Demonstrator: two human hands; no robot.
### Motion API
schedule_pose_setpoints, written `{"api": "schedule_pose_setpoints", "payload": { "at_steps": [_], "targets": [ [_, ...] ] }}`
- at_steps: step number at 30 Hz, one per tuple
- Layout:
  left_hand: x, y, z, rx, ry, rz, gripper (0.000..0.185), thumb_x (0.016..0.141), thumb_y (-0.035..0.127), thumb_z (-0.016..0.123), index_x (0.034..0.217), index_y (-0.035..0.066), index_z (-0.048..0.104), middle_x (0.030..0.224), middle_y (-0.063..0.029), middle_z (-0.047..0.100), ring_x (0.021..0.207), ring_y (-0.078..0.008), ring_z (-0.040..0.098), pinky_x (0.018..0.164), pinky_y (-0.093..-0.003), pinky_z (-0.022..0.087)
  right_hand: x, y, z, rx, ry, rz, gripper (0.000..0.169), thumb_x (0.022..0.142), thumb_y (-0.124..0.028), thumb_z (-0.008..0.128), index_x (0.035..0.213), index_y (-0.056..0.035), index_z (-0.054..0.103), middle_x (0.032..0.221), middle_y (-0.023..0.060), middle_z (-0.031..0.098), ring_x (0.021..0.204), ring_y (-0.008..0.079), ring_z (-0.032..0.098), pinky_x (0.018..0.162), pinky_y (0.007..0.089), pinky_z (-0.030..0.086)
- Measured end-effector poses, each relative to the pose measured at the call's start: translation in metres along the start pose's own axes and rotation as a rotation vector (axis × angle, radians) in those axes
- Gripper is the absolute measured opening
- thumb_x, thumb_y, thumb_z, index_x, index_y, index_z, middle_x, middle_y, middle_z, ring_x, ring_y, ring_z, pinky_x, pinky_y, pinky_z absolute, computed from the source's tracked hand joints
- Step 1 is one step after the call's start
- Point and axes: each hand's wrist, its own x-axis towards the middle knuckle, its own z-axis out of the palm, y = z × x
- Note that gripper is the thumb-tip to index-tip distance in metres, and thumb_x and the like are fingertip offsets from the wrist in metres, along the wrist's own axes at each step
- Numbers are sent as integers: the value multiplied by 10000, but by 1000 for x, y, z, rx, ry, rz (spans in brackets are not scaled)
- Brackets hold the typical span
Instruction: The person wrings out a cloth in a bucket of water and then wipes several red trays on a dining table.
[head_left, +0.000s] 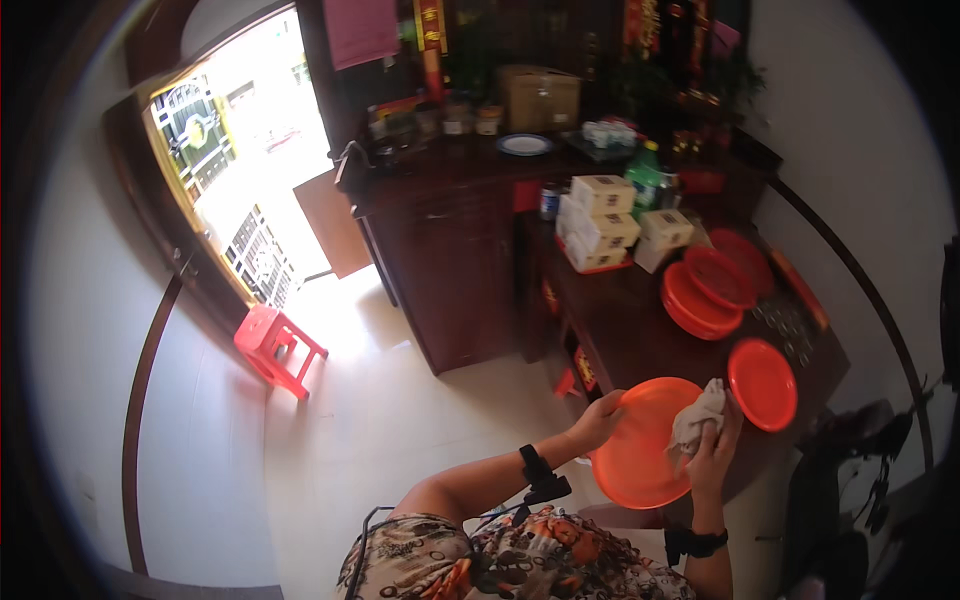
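My left hand grips the rim of a round orange plastic tray, which I hold tilted in front of my body by the near edge of a dark wooden table. Bunched in my right hand is a pale cloth, held against the tray's right side. A smaller red-orange plastic plate lies on the table just right of the cloth. Farther back sits a stack of orange plastic trays, with a red plastic basket or dish resting on top.
Stacked tissue packs and a green plastic bottle stand at the table's back. Small glasses lie by the right wall. Beyond are a dark cabinet, a cardboard box, a red plastic stool and an open door.
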Motion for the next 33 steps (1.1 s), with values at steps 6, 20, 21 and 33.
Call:
{"api": "schedule_pose_setpoints", "payload": {
  "at_steps": [6,20,21,33],
  "targets": [
    [-29,29,-41,101,-32,168,364,965,64,480,1317,-20,444,1029,-72,630,912,-125,607,757,-294,526,19,-67,84,-571,-482,-427,656,786,-117,692,1387,-30,442,1397,160,422,1285,420,410,1084,513,339],
    [-84,103,-94,218,131,233,407,861,-50,509,1265,-2,528,935,-109,701,800,-180,670,703,-313,532,46,-34,100,-85,-347,-136,513,795,-255,685,1261,-97,541,1171,121,572,1010,331,574,832,416,479],
    [-84,104,-93,265,94,249,402,855,-49,508,1253,-3,533,925,-120,697,784,-201,673,697,-322,532,48,-42,98,-177,-342,-304,514,781,-250,698,1250,-103,547,1155,113,577,1002,317,579,817,406,485],
    [-63,130,-35,437,45,292,321,836,-14,556,1154,-37,595,886,-154,678,801,-235,671,714,-313,522,60,-44,43,40,-493,33,392,734,-136,755,1092,-83,604,995,41,613,888,220,631,753,340,537]
  ]
}}
